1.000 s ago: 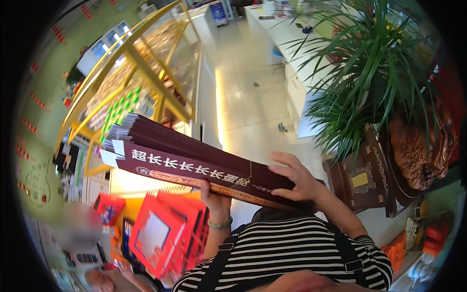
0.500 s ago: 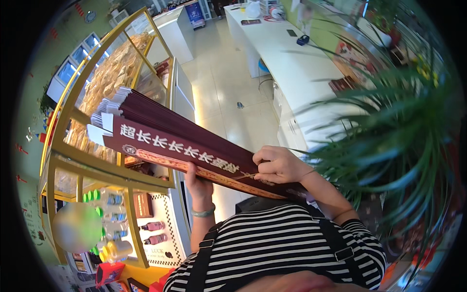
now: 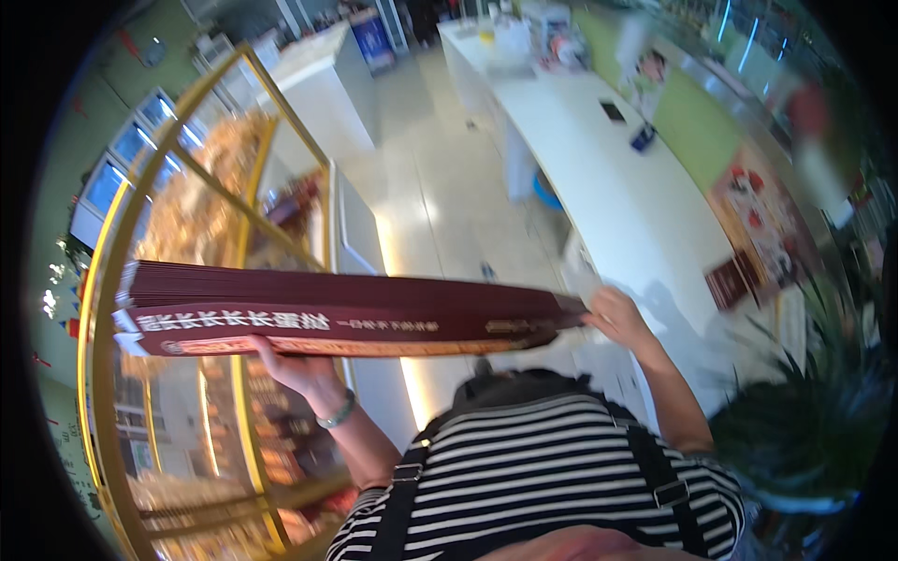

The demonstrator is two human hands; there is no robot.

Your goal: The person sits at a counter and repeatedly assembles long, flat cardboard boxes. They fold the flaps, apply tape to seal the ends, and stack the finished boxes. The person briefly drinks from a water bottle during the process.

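Observation:
A long stack of flat, dark maroon printed cardboard sleeves (image 3: 402,299) stretches across in front of my chest, nearly level. Its left end shows pale flaps; an orange patterned band runs along the near edge. My left hand (image 3: 304,369), with a pale green bangle at the wrist, grips the stack from below near its left part, the thumb against the near face. At the narrower right end, my right hand (image 3: 619,318) is closed on the stack's tip; its fingers are partly smeared by motion.
On the left stands a gold-framed glass display case (image 3: 122,215) holding bagged snacks (image 3: 210,192). A long white counter (image 3: 608,196) runs along the right, with a phone (image 3: 612,112) and a maroon box (image 3: 731,282) on it. A leafy plant (image 3: 804,411) is at the lower right; tiled floor (image 3: 435,201) lies between.
The stack has swung from a slant to nearly level and moved left. My right hand has shifted from the string at its face to the right end. The view has moved forward along the counter.

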